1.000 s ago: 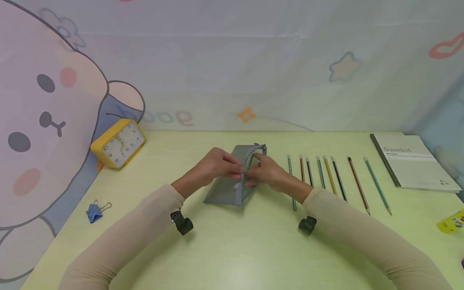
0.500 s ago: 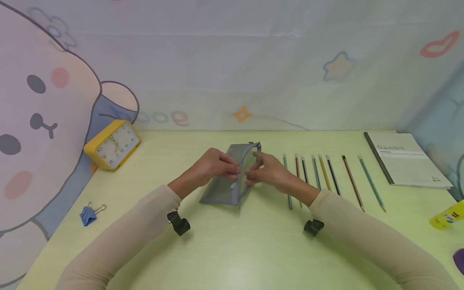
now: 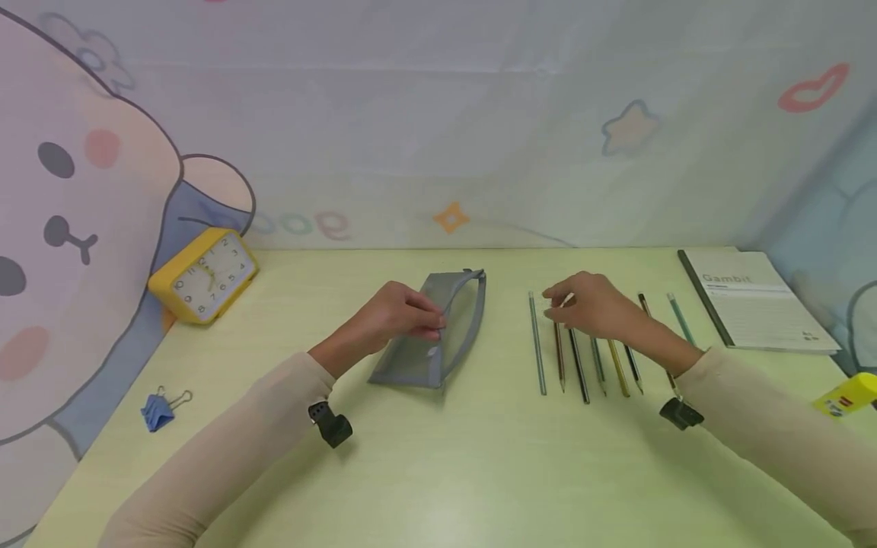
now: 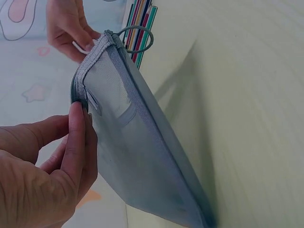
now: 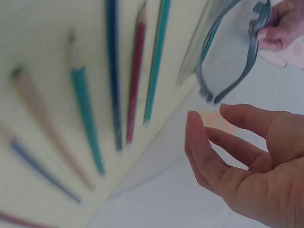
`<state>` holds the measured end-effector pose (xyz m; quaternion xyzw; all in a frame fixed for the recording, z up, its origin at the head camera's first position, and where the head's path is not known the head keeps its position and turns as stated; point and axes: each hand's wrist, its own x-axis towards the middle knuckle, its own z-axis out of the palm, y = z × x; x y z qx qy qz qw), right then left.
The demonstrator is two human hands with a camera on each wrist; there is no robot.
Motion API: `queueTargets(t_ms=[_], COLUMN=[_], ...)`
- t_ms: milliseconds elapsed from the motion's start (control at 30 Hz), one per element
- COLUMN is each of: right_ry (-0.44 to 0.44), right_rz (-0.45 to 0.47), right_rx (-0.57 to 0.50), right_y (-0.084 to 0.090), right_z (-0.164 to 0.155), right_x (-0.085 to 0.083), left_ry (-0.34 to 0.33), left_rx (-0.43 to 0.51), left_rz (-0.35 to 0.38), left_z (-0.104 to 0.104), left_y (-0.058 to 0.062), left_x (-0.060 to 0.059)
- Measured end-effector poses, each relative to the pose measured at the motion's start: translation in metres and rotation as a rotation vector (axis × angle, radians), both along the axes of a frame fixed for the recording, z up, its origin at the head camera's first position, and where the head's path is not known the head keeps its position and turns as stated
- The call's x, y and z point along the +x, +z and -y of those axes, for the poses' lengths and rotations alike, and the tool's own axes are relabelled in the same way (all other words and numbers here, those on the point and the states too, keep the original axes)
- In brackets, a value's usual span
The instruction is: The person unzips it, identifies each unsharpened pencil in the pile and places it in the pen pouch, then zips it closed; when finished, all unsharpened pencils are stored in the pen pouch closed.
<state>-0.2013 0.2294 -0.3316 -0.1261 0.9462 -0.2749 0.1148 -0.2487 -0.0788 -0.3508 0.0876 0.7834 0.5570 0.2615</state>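
where the pale green counter (image 3: 438, 472) carries everything, the grey mesh zip pouch (image 3: 438, 335) stands near its middle, mouth gaping; the left hand (image 3: 393, 316) pinches its upper zip edge, seemingly to prop it open; just right lies a row of coloured pencils (image 3: 578, 365), set parallel for easy picking; the right hand (image 3: 592, 304) hovers over them, fingers loosely curled, holding nothing.

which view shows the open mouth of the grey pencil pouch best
The right wrist view: the pencil pouch faces the camera with its zipper edges spread apart. The left wrist view shows its side and the left hand pinching the top edge. The head view shows it whole but small, the opening seen edge-on.
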Motion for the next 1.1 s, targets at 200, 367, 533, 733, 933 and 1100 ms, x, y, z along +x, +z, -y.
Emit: queueTargets(t_ms=[200, 367, 533, 733, 933, 1100], right_ry=[0.027, 0.008, -0.046, -0.018, 0.035, 0.002], right_rz=[-0.022, -0.028, 0.0, 0.01, -0.042, -0.014], right_rx=[0.166, 0.191, 0.183, 0.199, 0.288, 0.293], right_y=[-0.003, -0.016, -0.028, -0.039, -0.044, -0.044], right_z=[-0.038, -0.052, -0.054, -0.048, -0.043, -0.04], right_x=[0.009, 0.012, 0.011, 0.01, 0.009, 0.008], left_ry=[-0.01, -0.011, -0.018, -0.018, -0.02, -0.025], left_rx=[-0.011, -0.009, -0.013, -0.012, -0.012, -0.024], left_rz=[-0.009, -0.005, 0.0, 0.003, 0.003, -0.002], left_z=[0.002, 0.003, 0.002, 0.003, 0.004, 0.006], left_y=[0.001, 0.001, 0.002, 0.002, 0.003, 0.006], left_x=[0.0, 0.0, -0.001, -0.003, -0.002, -0.001])
